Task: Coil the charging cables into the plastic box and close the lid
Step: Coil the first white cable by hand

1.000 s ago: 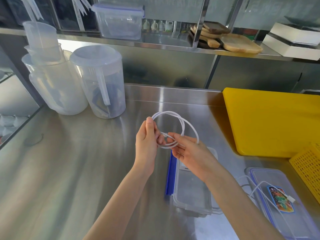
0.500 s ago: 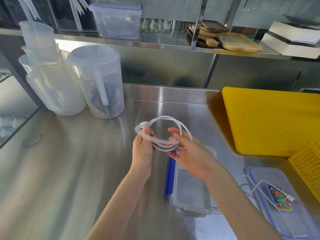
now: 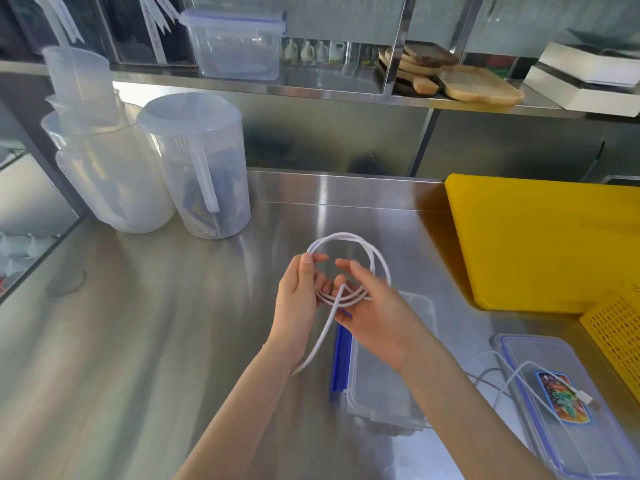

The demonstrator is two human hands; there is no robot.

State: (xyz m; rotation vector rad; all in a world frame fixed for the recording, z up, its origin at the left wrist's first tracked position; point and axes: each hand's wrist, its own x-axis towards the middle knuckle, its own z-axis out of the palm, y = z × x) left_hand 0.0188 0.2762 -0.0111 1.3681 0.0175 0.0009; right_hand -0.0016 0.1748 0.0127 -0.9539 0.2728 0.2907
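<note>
A white charging cable [image 3: 349, 239] is looped into a coil held above the steel counter. My left hand [image 3: 299, 299] pinches the coil's left side, and my right hand [image 3: 377, 313] holds its lower strands from the right. One loose end hangs down past my left wrist. Below my right hand stands the open clear plastic box [image 3: 388, 386] with a blue clip on its left side. Its lid [image 3: 561, 403], blue-rimmed with a colourful sticker, lies flat at the lower right. A second white cable [image 3: 512, 374] is draped across that lid.
Two clear lidded pitchers [image 3: 197, 168] stand at the back left. A yellow cutting board [image 3: 547, 244] lies at the right, with a yellow basket [image 3: 616, 327] in front of it. A shelf above carries a clear container [image 3: 235, 43] and wooden trays [image 3: 478, 84].
Another turn has gone onto the coil, which now shows more loops. A loose end now hangs down past my left wrist. Both hands stay over the box.
</note>
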